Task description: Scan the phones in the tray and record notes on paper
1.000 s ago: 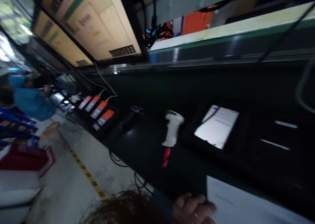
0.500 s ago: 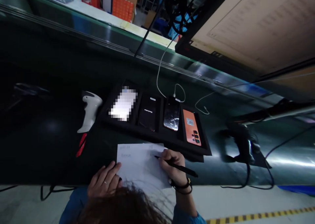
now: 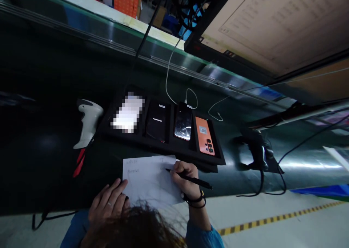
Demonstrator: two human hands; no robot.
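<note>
A black pen (image 3: 196, 181) is gripped in my right hand (image 3: 186, 178), its tip at the upper right of a white paper sheet (image 3: 149, 182). Faint handwriting shows along the sheet's upper part. My left hand (image 3: 110, 200) lies flat with fingers stretched, the fingertips at the sheet's left edge. Hair hides the sheet's lower edge and part of that hand. Just beyond the paper is a black tray (image 3: 163, 148) with phones in its compartments: a blurred-out bright one (image 3: 128, 112), a black one (image 3: 156, 122), one plugged into a white cable (image 3: 183, 122) and an orange one (image 3: 205, 135).
A white barcode scanner (image 3: 88, 122) with a red-marked end lies left of the tray. Right of it stands a black device (image 3: 256, 151) with cables. A large monitor (image 3: 272, 30) overhangs the upper right. A loose white cable (image 3: 215, 108) lies behind the tray.
The whole view has shifted, so the tray, paper and hands sit a little further left. My right hand still holds the pen at the same part of the sheet; my left stays flat.
</note>
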